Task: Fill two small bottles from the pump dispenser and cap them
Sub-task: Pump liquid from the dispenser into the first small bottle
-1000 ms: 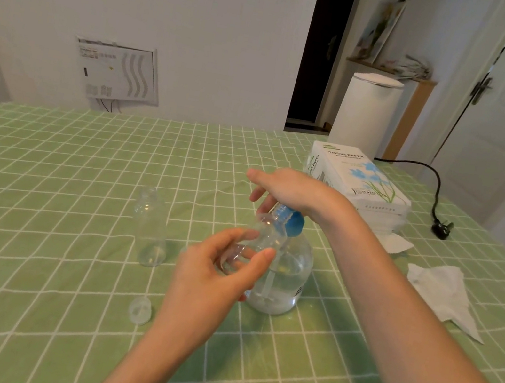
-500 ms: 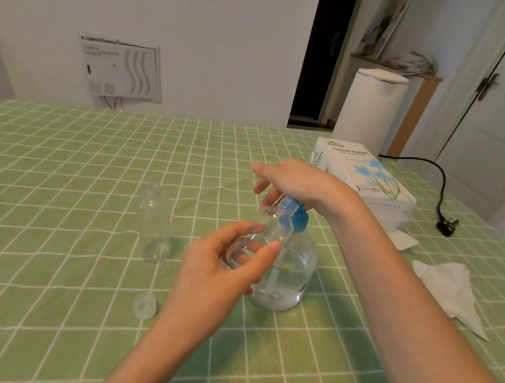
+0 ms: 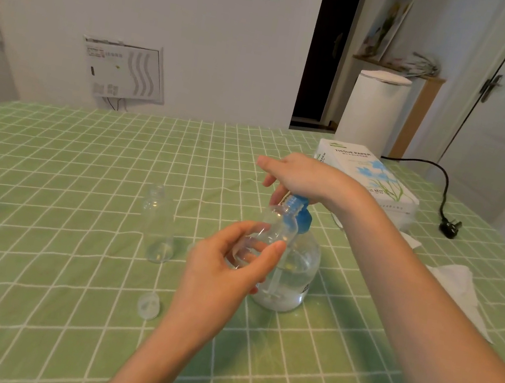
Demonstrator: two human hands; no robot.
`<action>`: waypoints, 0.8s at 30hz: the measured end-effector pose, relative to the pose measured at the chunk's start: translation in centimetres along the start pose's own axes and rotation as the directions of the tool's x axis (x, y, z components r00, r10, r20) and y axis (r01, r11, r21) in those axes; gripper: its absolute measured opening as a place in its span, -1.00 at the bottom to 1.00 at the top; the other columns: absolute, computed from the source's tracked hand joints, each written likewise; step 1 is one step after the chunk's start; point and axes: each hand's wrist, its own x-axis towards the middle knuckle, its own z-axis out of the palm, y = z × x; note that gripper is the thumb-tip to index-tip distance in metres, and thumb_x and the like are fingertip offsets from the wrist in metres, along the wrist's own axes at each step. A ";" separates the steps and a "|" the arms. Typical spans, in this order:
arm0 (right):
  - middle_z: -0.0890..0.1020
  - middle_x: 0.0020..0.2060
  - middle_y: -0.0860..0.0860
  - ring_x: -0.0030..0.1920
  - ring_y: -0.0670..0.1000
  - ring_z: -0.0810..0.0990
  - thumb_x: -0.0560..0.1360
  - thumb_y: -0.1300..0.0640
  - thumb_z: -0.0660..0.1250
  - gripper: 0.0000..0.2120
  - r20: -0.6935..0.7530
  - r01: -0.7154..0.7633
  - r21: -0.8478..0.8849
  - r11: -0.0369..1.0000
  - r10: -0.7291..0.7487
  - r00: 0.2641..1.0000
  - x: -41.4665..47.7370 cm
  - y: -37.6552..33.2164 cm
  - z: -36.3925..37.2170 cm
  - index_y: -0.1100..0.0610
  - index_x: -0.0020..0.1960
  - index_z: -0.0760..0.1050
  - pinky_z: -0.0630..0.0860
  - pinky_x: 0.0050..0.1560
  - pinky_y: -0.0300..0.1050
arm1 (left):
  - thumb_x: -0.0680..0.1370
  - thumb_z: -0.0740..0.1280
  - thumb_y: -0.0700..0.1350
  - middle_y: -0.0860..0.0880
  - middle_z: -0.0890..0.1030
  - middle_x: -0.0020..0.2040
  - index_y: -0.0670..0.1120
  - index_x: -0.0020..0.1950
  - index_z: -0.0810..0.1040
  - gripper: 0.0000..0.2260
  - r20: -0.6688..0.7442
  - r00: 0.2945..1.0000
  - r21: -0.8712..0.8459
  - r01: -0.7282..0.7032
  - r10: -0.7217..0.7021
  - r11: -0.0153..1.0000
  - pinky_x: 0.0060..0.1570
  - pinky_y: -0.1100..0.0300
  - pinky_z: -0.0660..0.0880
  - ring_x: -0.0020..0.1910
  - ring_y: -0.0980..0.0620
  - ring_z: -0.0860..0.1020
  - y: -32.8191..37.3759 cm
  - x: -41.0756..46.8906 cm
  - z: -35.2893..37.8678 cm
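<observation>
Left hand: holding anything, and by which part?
The left hand grips a small clear bottle by its lower body, between thumb and fingers. The right hand presses on the blue pump head.

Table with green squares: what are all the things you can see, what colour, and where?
pump dispenser: one, clear with blue pump, table centre
held small bottle: one, clear, by the nozzle
standing small bottle: one, clear, uncapped, left of dispenser
cap: one, clear, on cloth before standing bottle
tissue box: one, white with blue flowers, far right
crumpled tissue: one, white, right side
plug: one, black, right edge
bin: one, white, behind table
tablecloth: one, green, white grid, covers table
left hand: one, grips held small bottle
right hand: one, presses pump top
</observation>
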 end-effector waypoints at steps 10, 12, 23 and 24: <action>0.60 0.12 0.11 0.13 0.13 0.55 0.59 -0.22 0.02 -0.50 0.016 -0.024 0.042 0.999 0.023 1.000 0.0 0.1 0.5 0.11 0.08 0.58 0.42 0.02 0.02 | 0.39 0.43 -0.04 0.02 0.64 -0.29 0.03 0.01 0.61 -0.80 -0.001 1.000 -0.022 0.002 -0.003 1.000 -0.42 0.33 0.50 -0.39 0.12 0.56 0.0 -0.1 0.0; 0.60 0.12 0.12 0.12 0.14 0.56 0.59 -0.22 0.03 -0.51 0.021 -0.029 0.043 0.999 0.028 0.999 0.0 0.3 0.6 0.10 0.05 0.58 0.44 0.06 0.03 | 0.39 0.43 -0.02 0.00 0.66 -0.26 0.05 0.00 0.61 -0.80 0.002 1.000 -0.013 -0.004 0.004 1.000 -0.42 0.33 0.50 -0.39 0.12 0.56 -0.1 -0.1 0.0; 0.66 -0.02 0.11 0.07 0.10 0.60 0.60 -0.18 0.04 -0.51 -0.010 0.021 0.081 0.997 -0.020 1.000 0.0 0.6 0.8 0.15 0.07 0.58 0.39 -0.09 -0.06 | 0.39 0.44 -0.01 0.01 0.66 -0.26 0.09 -0.01 0.60 -0.80 -0.005 1.000 0.009 -0.009 0.009 1.000 -0.41 0.33 0.51 -0.36 0.10 0.56 -0.3 -0.1 0.0; 0.68 -0.07 0.11 0.03 0.09 0.61 0.60 -0.18 0.05 -0.51 -0.029 0.032 0.088 0.996 -0.029 0.999 0.0 0.5 0.6 0.17 0.08 0.57 0.41 -0.13 -0.09 | 0.38 0.44 -0.01 0.01 0.66 -0.26 0.08 0.00 0.60 -0.80 -0.008 1.000 0.000 -0.010 0.010 1.000 -0.41 0.33 0.50 -0.36 0.10 0.56 -0.2 -0.1 0.0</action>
